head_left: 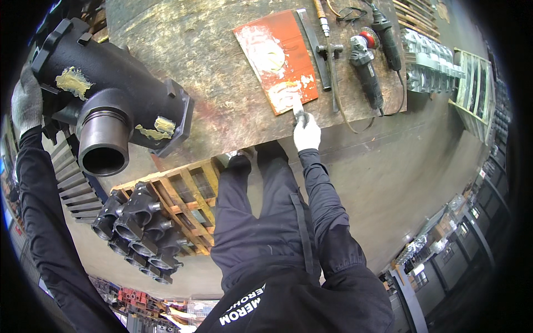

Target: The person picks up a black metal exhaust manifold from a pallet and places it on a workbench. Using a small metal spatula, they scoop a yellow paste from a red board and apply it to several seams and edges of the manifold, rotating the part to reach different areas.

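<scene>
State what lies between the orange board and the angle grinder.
The head view shows a flat metal bar, a dark T-shaped tool and part of a thin hose.

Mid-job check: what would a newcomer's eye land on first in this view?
Probably the bulky black pipe casting at upper left, blotched with yellowish putty, the gloved left hand at its outer end. Next comes the bright orange board on the worktable, right of centre, smeared with pale paste; the gloved right hand holds a putty knife at its near edge.
</scene>
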A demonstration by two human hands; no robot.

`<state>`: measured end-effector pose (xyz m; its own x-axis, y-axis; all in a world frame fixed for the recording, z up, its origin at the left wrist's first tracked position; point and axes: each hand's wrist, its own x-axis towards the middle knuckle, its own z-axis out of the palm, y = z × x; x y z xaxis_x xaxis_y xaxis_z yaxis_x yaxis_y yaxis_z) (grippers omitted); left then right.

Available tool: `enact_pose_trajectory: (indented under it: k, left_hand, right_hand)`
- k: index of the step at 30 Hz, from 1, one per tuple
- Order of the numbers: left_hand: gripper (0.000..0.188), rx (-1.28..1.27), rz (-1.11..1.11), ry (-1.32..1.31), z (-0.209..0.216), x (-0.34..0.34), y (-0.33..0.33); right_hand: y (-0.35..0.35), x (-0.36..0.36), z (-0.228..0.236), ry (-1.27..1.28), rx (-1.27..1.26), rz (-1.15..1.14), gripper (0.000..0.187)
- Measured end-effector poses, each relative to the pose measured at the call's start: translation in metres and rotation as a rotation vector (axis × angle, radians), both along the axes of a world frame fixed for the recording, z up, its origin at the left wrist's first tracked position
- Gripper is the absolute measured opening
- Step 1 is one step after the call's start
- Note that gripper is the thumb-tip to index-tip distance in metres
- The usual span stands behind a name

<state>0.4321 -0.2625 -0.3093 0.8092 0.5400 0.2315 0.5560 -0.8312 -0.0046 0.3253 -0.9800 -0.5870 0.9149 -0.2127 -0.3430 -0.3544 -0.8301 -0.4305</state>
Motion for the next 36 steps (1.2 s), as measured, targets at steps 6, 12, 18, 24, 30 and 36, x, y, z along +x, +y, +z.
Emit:
enact_pose_trajectory:
  k: [6, 12, 18, 24, 30, 36]
  left_hand:
    - [0.081, 0.060, -0.049, -0.066, 0.003, 0.000, -0.020]
    - [0.082, 0.000, -0.030, -0.064, 0.006, 0.001, -0.032]
    - [0.081, 0.048, -0.042, -0.042, 0.003, 0.002, -0.019]
    - [0.079, 0.068, -0.039, -0.068, -0.001, 0.000, -0.014]
    - [0.082, 0.069, -0.020, -0.041, 0.004, 0.001, -0.015]
    - [0.084, 0.043, -0.047, -0.082, 0.000, 0.000, -0.017]
  right_hand:
    - [0.020, -0.006, 0.002, -0.046, -0.060, 0.074, 0.025]
    - [0.016, 0.008, 0.001, -0.140, -0.137, 0.088, 0.021]
    - [0.019, 0.005, -0.006, -0.177, -0.076, 0.136, 0.020]
    - [0.011, 0.024, -0.010, -0.265, -0.142, 0.162, 0.018]
    - [0.020, 0.028, -0.006, -0.166, -0.149, 0.160, 0.019]
    - [0.020, 0.030, -0.008, -0.236, -0.122, 0.210, 0.019]
